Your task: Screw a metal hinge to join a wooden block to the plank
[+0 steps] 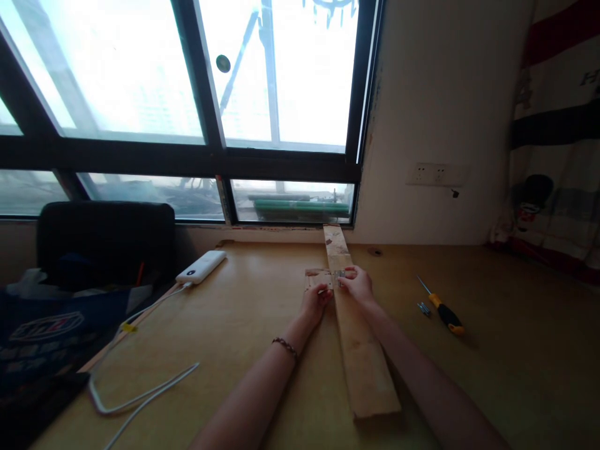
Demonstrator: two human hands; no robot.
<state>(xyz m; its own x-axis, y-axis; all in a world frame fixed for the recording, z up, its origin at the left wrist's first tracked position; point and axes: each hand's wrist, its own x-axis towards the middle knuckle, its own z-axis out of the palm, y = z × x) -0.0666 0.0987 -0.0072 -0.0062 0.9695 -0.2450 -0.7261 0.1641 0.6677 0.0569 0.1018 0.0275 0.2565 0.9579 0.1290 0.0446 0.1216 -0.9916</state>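
A long wooden board lies lengthwise on the table, its far end by the window sill. Against its left side sits a short wooden piece. A small metal plate, looking like a hinge, spans the joint between the two. My left hand has its fingers curled on the near edge of the short piece. From the right, my right hand pinches the hinge against the board with thumb and fingertips. The fingers partly cover the hinge, so its holes are hard to make out.
To the right lie a yellow-and-black screwdriver and several small screws. A white power bank with a white cable rests at the table's left. Beyond that edge stand a black chair and a blue bag.
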